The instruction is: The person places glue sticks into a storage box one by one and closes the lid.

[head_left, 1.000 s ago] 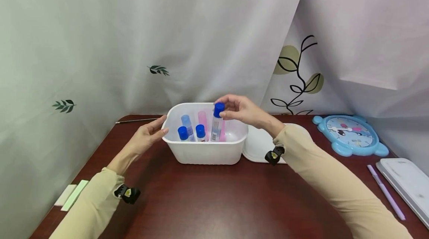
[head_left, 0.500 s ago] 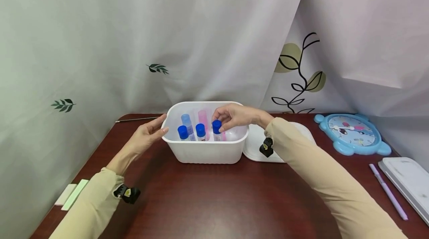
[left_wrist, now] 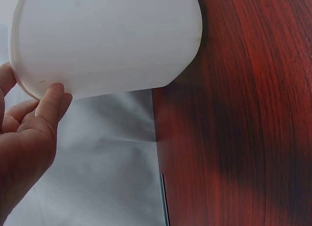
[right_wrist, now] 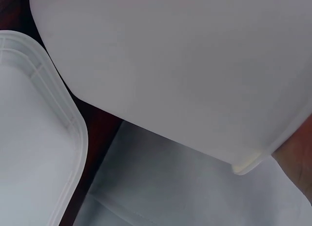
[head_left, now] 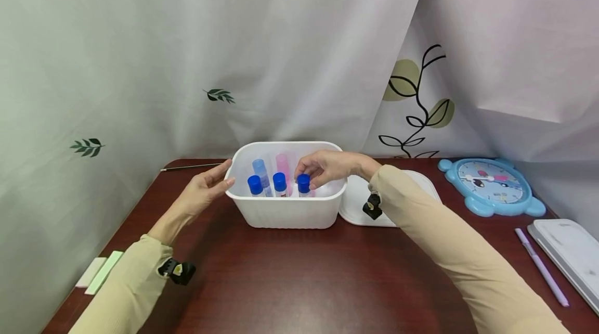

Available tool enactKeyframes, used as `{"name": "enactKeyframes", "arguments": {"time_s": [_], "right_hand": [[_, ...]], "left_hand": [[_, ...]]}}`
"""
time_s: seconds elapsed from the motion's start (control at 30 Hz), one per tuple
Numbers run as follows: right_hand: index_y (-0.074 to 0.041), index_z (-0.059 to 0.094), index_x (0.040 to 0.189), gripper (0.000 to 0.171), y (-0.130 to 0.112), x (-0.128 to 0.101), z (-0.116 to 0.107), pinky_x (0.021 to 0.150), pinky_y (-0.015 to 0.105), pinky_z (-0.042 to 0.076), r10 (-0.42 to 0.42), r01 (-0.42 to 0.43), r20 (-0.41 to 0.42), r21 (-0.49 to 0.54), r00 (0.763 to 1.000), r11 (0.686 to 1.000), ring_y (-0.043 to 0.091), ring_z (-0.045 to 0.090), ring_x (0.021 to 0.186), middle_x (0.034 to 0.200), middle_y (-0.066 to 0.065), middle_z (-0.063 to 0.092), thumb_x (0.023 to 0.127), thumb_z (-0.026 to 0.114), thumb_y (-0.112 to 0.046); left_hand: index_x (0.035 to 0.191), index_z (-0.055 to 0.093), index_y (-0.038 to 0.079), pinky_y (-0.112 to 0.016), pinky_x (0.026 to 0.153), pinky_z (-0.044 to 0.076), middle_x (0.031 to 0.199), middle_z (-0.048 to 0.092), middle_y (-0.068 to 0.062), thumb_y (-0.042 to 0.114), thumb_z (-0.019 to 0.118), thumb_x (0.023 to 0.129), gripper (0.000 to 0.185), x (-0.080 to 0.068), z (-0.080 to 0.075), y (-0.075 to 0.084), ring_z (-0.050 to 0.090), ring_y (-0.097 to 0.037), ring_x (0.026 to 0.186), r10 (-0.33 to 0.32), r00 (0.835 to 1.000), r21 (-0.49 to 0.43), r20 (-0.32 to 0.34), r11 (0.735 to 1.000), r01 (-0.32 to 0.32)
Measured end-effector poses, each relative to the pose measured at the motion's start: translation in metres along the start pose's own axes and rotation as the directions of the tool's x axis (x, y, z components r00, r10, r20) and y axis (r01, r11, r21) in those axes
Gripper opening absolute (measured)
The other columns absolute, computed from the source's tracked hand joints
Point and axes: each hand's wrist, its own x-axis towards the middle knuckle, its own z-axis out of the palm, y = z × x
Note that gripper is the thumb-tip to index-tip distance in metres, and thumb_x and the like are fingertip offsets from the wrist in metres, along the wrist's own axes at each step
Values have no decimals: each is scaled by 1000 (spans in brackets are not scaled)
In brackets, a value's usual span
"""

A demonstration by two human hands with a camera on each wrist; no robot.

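Standing the glue stick (head_left: pixel 303 184) upright in the white tub (head_left: pixel 286 213) went best with a light pinch on the cap, lowered straight beside the two other blue-capped sticks (head_left: pixel 267 184) so none tipped, tub kept steady from the side. Right hand (head_left: pixel 327 166) was inside the tub's right part, fingers curled down around the blue cap, seemingly pinching it; the grip itself was partly hidden. Left hand (head_left: pixel 206 189) lay relaxed, fingertips touching the tub's left wall (left_wrist: pixel 105 41). Lid (head_left: pixel 360 201) lay on the desk (head_left: pixel 299 282) just right of the tub.
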Motion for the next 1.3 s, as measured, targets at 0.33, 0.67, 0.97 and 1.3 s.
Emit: {"name": "enactKeyframes", "arguments": {"time_s": [0.33, 0.67, 0.97, 1.3], "right_hand": [[9, 55, 122, 33, 2, -73, -1, 88, 30, 52, 32, 23, -658, 74, 752, 997, 18, 65, 100, 109, 16, 67, 91, 59, -2], [15, 38, 135, 46, 78, -188, 16, 78, 14, 51, 564, -208, -760, 524, 323, 826, -10, 58, 80, 104, 2, 65, 97, 49, -8], [18, 35, 135, 45, 102, -213, 28, 98, 42, 43, 690, -527, -667, 494, 280, 691, 34, 50, 116, 136, 36, 38, 98, 41, -7], [20, 37, 131, 46, 110, -226, 28, 87, 35, 52, 731, -565, -622, 509, 280, 649, 17, 61, 90, 131, 36, 42, 97, 46, -10]], "left_hand": [[149, 21, 2, -9, 87, 43, 154, 23, -15, 22, 54, 97, 65, 0, -2, 2, 37, -31, 132, -4, 1000, -11, 5, 1000, 4], [149, 21, 3, -8, 85, 43, 154, 21, -16, 22, 55, 96, 66, -7, -11, 2, 49, 11, 107, -1, 1000, -17, -6, 1000, 1], [149, 20, 1, -7, 84, 44, 154, 20, -18, 22, 54, 97, 65, -4, -7, -1, 49, 14, 104, 6, 1000, -30, -1, 1000, -6], [148, 20, -1, -8, 84, 45, 153, 21, -20, 19, 54, 97, 65, 1, -1, -1, 50, 13, 102, 25, 1000, -51, 12, 998, -24]]}}
